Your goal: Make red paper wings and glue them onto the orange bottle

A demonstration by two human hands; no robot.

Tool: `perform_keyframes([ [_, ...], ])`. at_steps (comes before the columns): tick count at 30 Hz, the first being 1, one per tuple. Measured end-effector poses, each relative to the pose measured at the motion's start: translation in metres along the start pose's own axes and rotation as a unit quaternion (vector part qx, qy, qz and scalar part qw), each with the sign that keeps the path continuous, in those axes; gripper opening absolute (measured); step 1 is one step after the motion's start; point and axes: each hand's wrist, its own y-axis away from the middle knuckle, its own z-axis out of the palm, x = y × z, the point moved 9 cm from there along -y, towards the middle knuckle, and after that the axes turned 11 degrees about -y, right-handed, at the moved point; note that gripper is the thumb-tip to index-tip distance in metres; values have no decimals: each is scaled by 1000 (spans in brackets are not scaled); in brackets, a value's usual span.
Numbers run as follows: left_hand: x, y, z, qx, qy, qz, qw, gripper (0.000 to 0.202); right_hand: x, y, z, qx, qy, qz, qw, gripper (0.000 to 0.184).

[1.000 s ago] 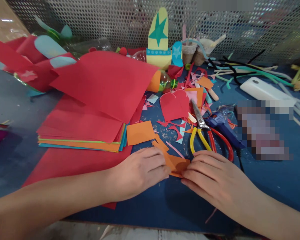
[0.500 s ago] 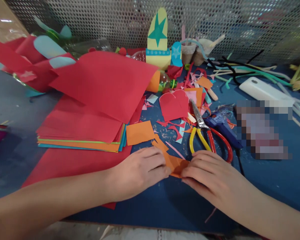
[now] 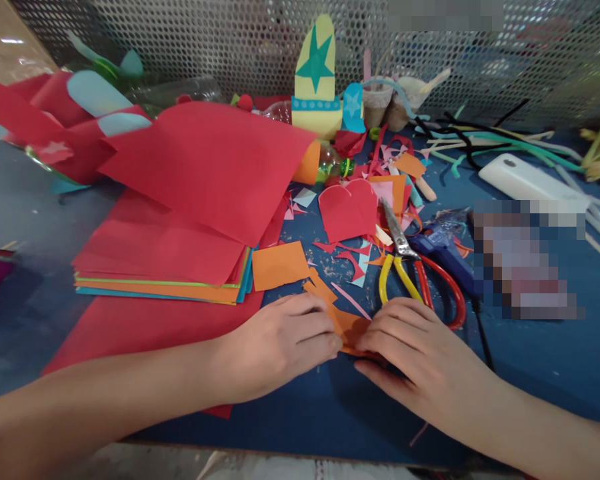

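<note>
Between my hands lies a small piece of orange paper, bent up along its near edge. My left hand is closed on its left end, fingertips pressed together. The curled fingers of my right hand press along its right part, with the thumb a little apart below. My hands cover both ends of the paper. Just beyond my left hand is a flat orange paper rectangle. Scissors with yellow and red handles lie open past my right hand, next to a blue glue gun.
A stack of coloured paper with red sheets on top fills the left. Paper scraps and a red cut shape lie ahead. A yellow paper rocket shape stands by the mesh panel. A white power strip is at right.
My right hand has shifted slightly left along the orange paper, and its thumb has moved away from the fingers. My left hand stays almost where it was.
</note>
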Motion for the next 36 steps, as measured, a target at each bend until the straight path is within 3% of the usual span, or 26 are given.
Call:
perform_keyframes([
  [12,-7,-3,-4,17,48,-6,999,36,-2,0,0,14,2,-7,1000,13],
  [21,-6,1,-10,34,26,-43,998,23,1,3,2,3,0,2,1000,9],
  [25,-6,2,-12,43,3,-48,998,21,-1,5,3,-16,0,-16,1000,16],
  [30,-3,5,-16,67,-19,-36,997,12,-4,2,-1,2,10,-20,1000,11],
  [36,-6,0,-11,32,36,-23,999,17,-5,-1,0,8,23,-23,999,11],
])
